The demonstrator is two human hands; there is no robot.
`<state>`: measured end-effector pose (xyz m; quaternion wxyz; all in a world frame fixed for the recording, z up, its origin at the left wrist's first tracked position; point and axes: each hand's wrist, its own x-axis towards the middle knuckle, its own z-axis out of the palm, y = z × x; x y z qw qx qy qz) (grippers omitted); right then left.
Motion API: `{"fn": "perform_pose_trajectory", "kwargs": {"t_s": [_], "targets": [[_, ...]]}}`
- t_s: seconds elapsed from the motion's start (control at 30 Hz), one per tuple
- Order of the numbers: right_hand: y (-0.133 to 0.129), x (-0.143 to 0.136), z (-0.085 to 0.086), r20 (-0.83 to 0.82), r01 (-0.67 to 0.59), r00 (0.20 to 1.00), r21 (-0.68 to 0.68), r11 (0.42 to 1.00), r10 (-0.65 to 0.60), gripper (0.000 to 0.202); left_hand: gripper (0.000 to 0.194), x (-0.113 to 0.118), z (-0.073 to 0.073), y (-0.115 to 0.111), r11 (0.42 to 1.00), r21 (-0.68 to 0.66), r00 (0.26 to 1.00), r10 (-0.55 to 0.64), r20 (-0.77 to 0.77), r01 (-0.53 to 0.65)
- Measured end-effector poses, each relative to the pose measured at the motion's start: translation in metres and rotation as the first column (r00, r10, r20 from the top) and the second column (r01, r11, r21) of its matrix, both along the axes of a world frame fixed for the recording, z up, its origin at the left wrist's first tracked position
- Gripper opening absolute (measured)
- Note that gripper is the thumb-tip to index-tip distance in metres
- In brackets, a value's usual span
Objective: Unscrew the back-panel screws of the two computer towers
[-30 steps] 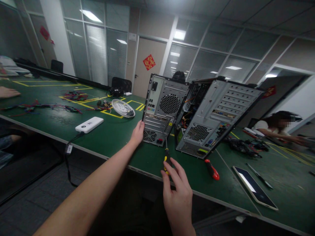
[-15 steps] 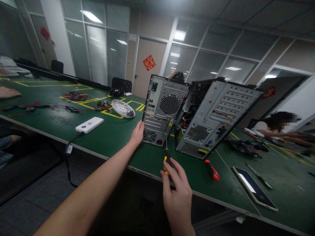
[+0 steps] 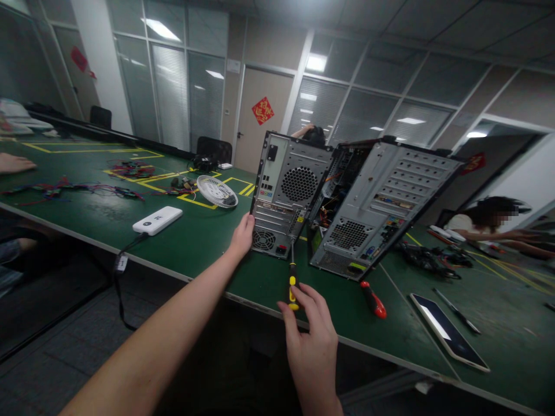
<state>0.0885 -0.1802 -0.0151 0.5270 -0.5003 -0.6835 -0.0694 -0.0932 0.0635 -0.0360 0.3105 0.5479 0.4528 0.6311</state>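
A grey computer case (image 3: pixel 289 199) stands upright on the green table with its rear panel toward me. My left hand (image 3: pixel 243 236) grips its lower left edge, most of the fingers hidden behind the side. In my right hand (image 3: pixel 310 332) is a black-and-yellow screwdriver (image 3: pixel 293 286), pinched at the handle between thumb and fingers. Its shaft points up at the case's lower right corner; whether the tip sits in a screw is too small to tell. Just to the right, a second computer case (image 3: pixel 359 219) leans tilted, its side open and wires showing inside.
A red-and-black tool handle (image 3: pixel 373 300), a phone (image 3: pixel 448 332) and a thin pen-like tool (image 3: pixel 456 311) lie to the right. Leftward are a cabled white power bank (image 3: pixel 157 221), a white oval tray (image 3: pixel 217 191) and tangled wires (image 3: pixel 65 188). Another person (image 3: pixel 481 222) sits at right.
The screwdriver's handle has rotated, its yellow part now facing me, and stands a little straighter. My right fingers have shifted slightly around it. My left hand and both cases have stayed put.
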Motion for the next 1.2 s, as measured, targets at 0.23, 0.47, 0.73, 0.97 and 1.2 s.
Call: {"fn": "perform_pose_trajectory", "kwargs": {"t_s": [0.23,0.47,0.73,0.97,1.2], "targets": [[0.0005,-0.0005,0.0012,-0.023,-0.07,0.997,-0.05,0.996,0.069,0.02,0.069,0.0,0.0016,-0.0017,1.0,0.004,1.0,0.0,0.006,0.0],[-0.0023,-0.0025,0.0041,-0.035,-0.114,0.993,-0.095,0.989,0.111,0.022,0.071,0.0004,0.0027,-0.0028,1.0,0.008,1.0,-0.002,0.002,0.002],[-0.0059,-0.0025,0.0063,0.006,-0.112,0.993,-0.107,0.988,0.114,0.031,0.069,0.0008,0.0035,-0.0035,1.0,0.009,1.0,0.004,-0.004,-0.004],[-0.0047,-0.0023,0.0032,-0.013,-0.074,0.997,-0.106,0.992,0.073,0.027,0.068,0.0009,0.0027,-0.0026,1.0,0.007,1.0,0.004,0.001,-0.004],[-0.003,-0.0006,0.0027,-0.017,-0.043,0.999,-0.068,0.997,0.042,0.026,0.069,0.0002,0.0009,-0.0012,1.0,0.008,1.0,0.002,0.011,-0.002]]}}
